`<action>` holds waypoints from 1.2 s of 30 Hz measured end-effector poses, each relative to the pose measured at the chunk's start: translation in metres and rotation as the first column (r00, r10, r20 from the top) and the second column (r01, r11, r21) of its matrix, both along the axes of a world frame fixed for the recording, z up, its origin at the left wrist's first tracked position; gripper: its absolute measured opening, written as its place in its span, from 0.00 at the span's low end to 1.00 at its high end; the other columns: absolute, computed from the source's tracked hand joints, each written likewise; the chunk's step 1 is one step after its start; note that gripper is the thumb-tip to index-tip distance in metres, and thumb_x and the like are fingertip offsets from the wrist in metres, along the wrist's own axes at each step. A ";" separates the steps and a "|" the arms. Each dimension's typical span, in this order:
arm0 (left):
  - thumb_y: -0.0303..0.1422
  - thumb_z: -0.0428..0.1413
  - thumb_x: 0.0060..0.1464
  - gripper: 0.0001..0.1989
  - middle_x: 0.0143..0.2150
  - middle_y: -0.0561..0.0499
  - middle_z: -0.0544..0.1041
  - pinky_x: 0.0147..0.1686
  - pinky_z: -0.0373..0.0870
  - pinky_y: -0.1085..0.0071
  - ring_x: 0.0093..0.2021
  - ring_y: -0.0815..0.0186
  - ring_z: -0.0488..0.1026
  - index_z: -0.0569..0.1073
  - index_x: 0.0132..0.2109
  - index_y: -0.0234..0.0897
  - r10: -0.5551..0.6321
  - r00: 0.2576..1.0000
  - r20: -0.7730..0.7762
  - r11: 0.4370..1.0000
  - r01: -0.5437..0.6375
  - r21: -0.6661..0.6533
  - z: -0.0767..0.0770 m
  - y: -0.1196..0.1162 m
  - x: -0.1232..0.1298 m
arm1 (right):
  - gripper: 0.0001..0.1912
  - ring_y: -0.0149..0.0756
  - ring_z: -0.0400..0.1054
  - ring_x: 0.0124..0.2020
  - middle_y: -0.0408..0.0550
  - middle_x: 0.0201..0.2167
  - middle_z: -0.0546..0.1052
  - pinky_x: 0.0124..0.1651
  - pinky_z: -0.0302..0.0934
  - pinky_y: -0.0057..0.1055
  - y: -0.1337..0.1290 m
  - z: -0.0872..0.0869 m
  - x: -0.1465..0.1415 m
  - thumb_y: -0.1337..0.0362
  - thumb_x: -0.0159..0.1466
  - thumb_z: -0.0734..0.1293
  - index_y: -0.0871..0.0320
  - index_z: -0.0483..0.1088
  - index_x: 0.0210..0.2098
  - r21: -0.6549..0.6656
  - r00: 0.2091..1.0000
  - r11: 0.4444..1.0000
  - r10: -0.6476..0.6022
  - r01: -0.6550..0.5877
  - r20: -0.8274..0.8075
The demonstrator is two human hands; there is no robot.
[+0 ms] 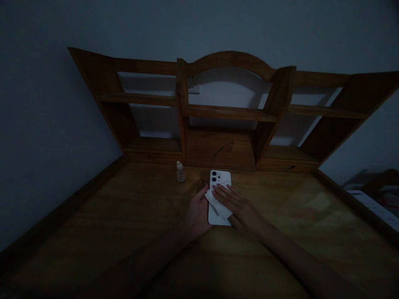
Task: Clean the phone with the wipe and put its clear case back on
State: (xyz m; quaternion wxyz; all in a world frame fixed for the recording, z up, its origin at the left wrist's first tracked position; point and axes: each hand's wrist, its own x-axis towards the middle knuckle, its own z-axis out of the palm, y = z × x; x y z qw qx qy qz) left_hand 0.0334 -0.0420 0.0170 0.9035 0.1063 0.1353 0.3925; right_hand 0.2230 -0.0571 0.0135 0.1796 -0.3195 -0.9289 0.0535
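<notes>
A white smartphone (215, 219) has its back and camera lenses facing me, in the middle of the head view. My left hand (197, 216) grips it along the left edge, with the thumb near the upper side and the other fingers hidden beneath. On the phone's back lies a folded white tissue (219, 207). My right hand (245, 211) presses this tissue down with its fingers stretched flat together over it. A small clear dropper bottle (181, 173) with a white cap stands upright to the left of the phone, apart from both hands.
The wooden desk (140, 207) has raised side edges. Behind it rises a wooden shelf unit (229, 113) against the wall, with a power socket (193, 85) showing through. A white object (374, 207) lies beyond the right edge. The light is dim.
</notes>
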 end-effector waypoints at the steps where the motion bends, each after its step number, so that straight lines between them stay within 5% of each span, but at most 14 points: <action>1: 0.43 0.51 0.63 0.23 0.44 0.39 0.79 0.54 0.68 0.57 0.49 0.51 0.77 0.73 0.57 0.32 -0.002 1.000 0.000 1.000 0.002 -0.012 0.000 0.000 0.000 | 0.42 0.41 0.35 0.75 0.50 0.74 0.42 0.74 0.37 0.51 -0.001 0.001 0.000 0.72 0.61 0.57 0.61 0.41 0.74 -0.006 1.000 1.000 -0.005 0.005 0.006; 8: 0.42 0.51 0.65 0.22 0.40 0.42 0.80 0.51 0.71 0.64 0.40 0.59 0.79 0.73 0.54 0.28 -0.001 1.000 0.016 0.994 0.002 -0.107 0.000 0.000 -0.001 | 0.41 0.41 0.37 0.74 0.49 0.74 0.45 0.74 0.38 0.52 -0.004 0.005 -0.002 0.73 0.62 0.57 0.58 0.44 0.73 -0.044 0.998 0.998 0.045 -0.047 -0.031; 13: 0.41 0.52 0.64 0.20 0.39 0.42 0.80 0.44 0.74 0.65 0.36 0.60 0.79 0.74 0.51 0.27 0.054 0.991 -0.125 0.988 -0.071 -0.135 -0.002 0.001 -0.003 | 0.36 0.40 0.44 0.73 0.47 0.71 0.55 0.74 0.38 0.52 -0.007 0.007 -0.001 0.70 0.65 0.58 0.54 0.50 0.72 -0.105 0.982 0.982 0.147 -0.160 -0.119; 19: 0.44 0.50 0.65 0.21 0.35 0.46 0.79 0.30 0.71 0.67 0.26 0.63 0.75 0.74 0.54 0.32 -0.003 0.985 -0.175 0.996 -0.013 -0.093 0.001 0.000 -0.005 | 0.31 0.42 0.56 0.69 0.48 0.66 0.65 0.73 0.41 0.53 -0.010 0.012 -0.003 0.68 0.65 0.60 0.51 0.61 0.67 -0.155 0.945 0.955 0.211 -0.253 -0.249; 24: 0.47 0.48 0.65 0.24 0.35 0.44 0.78 0.31 0.70 0.67 0.29 0.61 0.74 0.75 0.54 0.33 0.004 0.987 -0.159 0.999 -0.009 -0.033 -0.007 0.002 -0.002 | 0.23 0.41 0.66 0.63 0.49 0.57 0.76 0.70 0.50 0.50 -0.013 0.014 -0.003 0.65 0.64 0.60 0.53 0.70 0.58 -0.155 0.896 0.941 0.224 -0.301 -0.383; 29: 0.44 0.46 0.65 0.23 0.32 0.44 0.76 0.38 0.71 0.64 0.29 0.61 0.73 0.76 0.49 0.30 -0.033 0.999 -0.028 0.999 0.033 -0.001 -0.002 0.001 0.001 | 0.16 0.41 0.71 0.57 0.51 0.53 0.78 0.63 0.63 0.45 -0.011 0.011 0.009 0.65 0.67 0.59 0.54 0.71 0.51 0.054 0.885 0.980 0.195 -0.190 -0.422; 36: 0.39 0.47 0.65 0.21 0.44 0.42 0.79 0.50 0.71 0.58 0.45 0.53 0.77 0.73 0.57 0.35 0.021 0.999 -0.045 1.000 -0.021 0.000 0.010 -0.001 0.004 | 0.25 0.46 0.59 0.67 0.52 0.65 0.66 0.68 0.56 0.53 -0.001 0.009 0.021 0.67 0.68 0.59 0.54 0.63 0.64 0.206 0.942 0.975 -0.007 0.081 -0.336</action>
